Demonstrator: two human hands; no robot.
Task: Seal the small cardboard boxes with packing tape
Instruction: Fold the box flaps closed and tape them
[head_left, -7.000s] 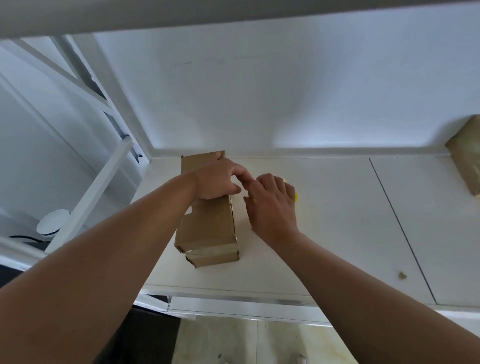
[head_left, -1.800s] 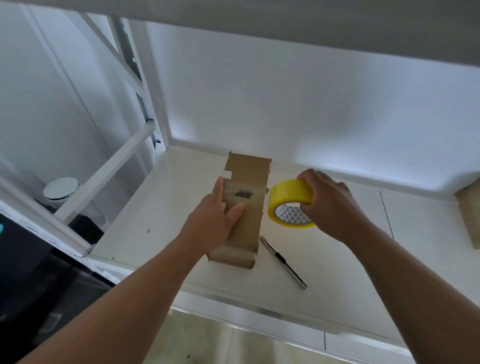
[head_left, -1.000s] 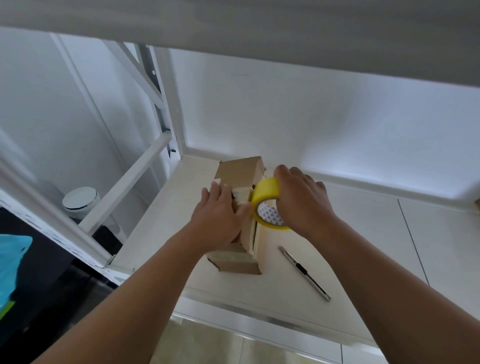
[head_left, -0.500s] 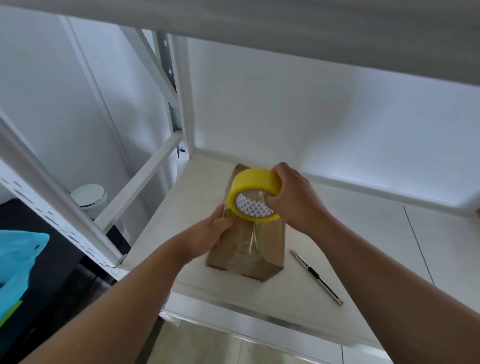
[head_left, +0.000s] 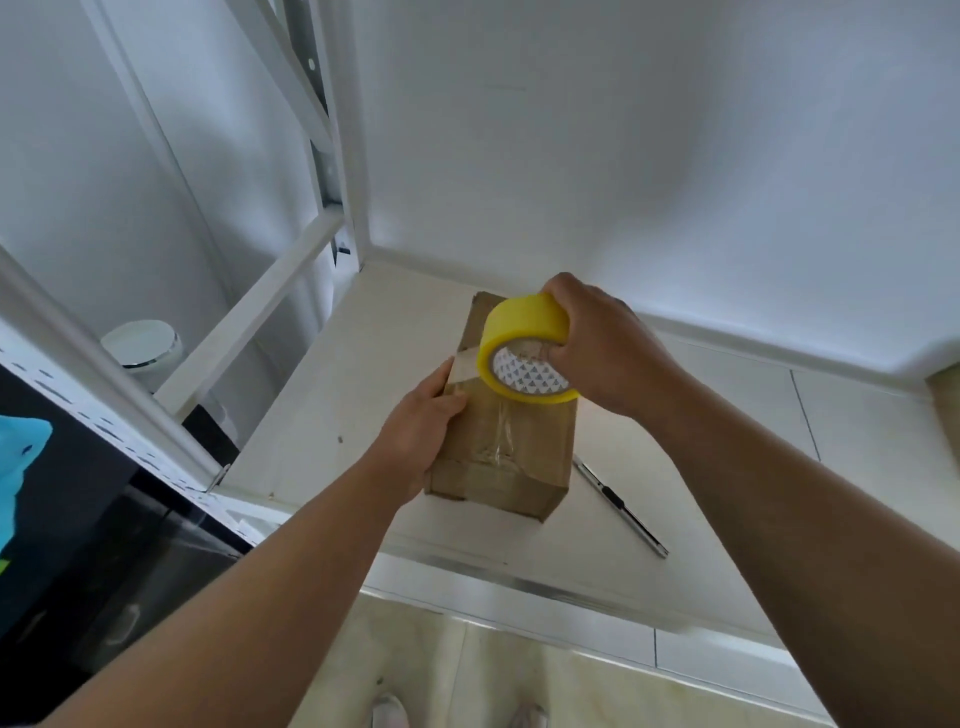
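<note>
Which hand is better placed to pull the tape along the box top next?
Right. The right hand grips the yellow tape roll above the cardboard box; the left hand holds the box's left side, steadying it.

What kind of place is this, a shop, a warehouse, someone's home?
Probably a small packing or storage corner. A white metal shelving rack serves as the bench; a cardboard box and a utility knife lie on its shelf, and the right hand holds a yellow tape roll.
</note>
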